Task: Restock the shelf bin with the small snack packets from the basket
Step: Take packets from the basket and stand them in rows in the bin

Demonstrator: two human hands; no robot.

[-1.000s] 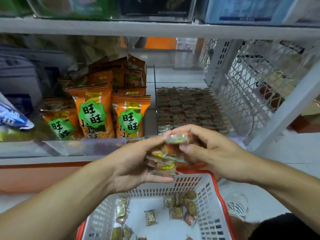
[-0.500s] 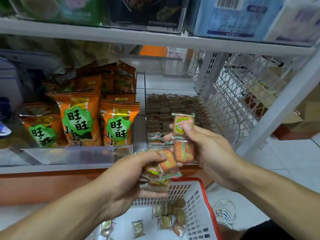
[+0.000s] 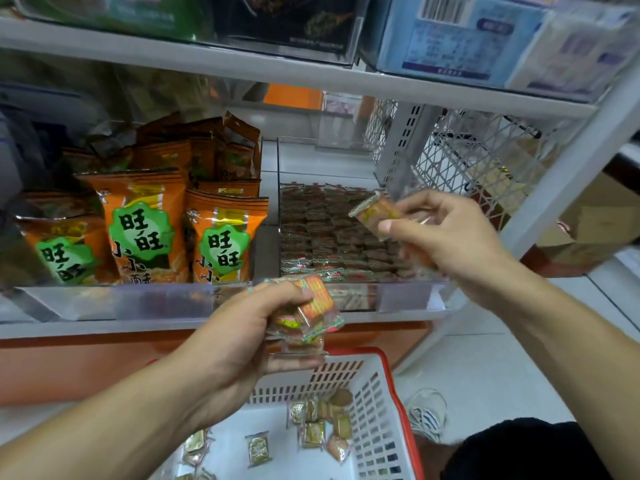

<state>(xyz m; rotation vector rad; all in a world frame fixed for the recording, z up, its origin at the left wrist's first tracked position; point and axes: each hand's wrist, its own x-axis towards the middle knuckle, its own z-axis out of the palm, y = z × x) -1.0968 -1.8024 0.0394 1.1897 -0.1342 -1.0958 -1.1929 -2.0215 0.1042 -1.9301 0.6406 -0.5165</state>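
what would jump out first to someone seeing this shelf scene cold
Likely the bright orange snack bags standing at the left of the shelf. Next, the right hand holding a small packet over the clear bin of matching packets, while the left hand grips a bunch above the white basket.

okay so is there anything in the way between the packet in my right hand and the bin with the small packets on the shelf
Nothing visible is. The right hand holds its snack packet already above the shelf bin, past the clear front lip. The bin is open-topped, with rows of packets below. The shelf above sits well clear of the hand.
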